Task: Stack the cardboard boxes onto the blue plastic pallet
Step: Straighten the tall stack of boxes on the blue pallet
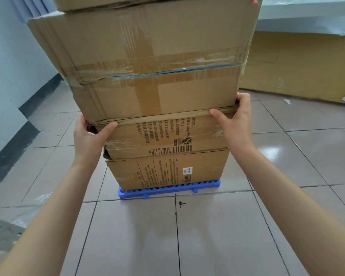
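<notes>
A blue plastic pallet (pixel 168 189) lies on the tiled floor and carries a stack of cardboard boxes. The bottom box (pixel 167 170) sits on the pallet, a printed box (pixel 167 134) with a barcode lies on it, a large taped box (pixel 147 62) rests above that, and the edge of another box (pixel 116 2) shows at the top. My left hand (pixel 90 134) grips the left corner where the large box meets the printed one. My right hand (pixel 235 118) grips the right corner at the same seam, thumb on the front face.
A large flat cardboard carton (pixel 299 64) stands at the back right under a white ledge. A wall with a dark skirting runs along the left. Clear plastic film lies on the floor at the lower left. Open tiled floor lies in front of the pallet.
</notes>
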